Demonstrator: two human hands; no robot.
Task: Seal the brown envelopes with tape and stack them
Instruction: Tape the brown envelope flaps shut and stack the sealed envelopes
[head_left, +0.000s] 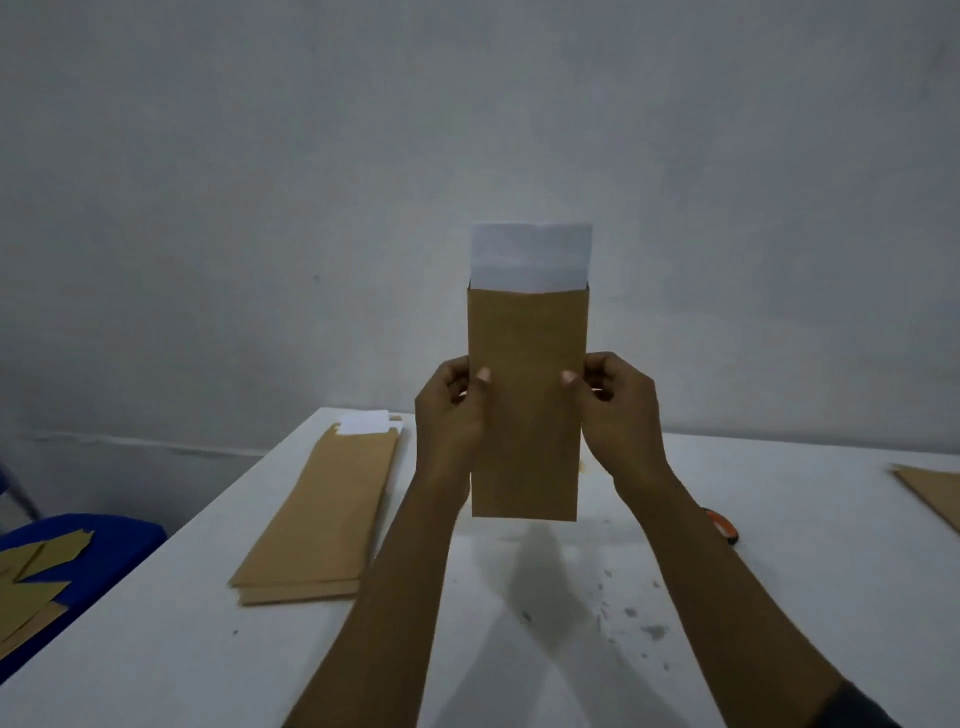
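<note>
Holding one brown envelope (525, 405) upright above the counter (779, 597), both hands are clamped on its long edges at about mid-height: left hand (451, 410) grips the left edge, thumb on the near face and fingers curled behind; right hand (615, 410) grips the right edge the same way, thumb pressing the front. Envelope is clear of the counter, bottom edge hanging above it, its shadow on the white surface below. Mouth is at the top and unsealed; one white sheet (531, 254) sticks up out of it. Both forearms come in from the bottom of the frame; a dark sleeve (852, 709) shows at the right one. On the counter, left of the arms, lies a flat stack of brown envelopes (324, 509), at least three layers by the near edges, exact count unclear, with white paper (370, 422) poking out at the far end. Right of the arms, one small orange-and-black tool (723, 526) lies on the counter, partly hidden by the right forearm, too small to identify. At the far right edge, the corner of one more brown envelope (932, 493), mostly cut off by the frame. Off the counter at lower left, a blue surface (104, 545) carries several brown paper pieces (36, 577), maybe three or four, overlapping. Grey wall (467, 130) behind everything.
</note>
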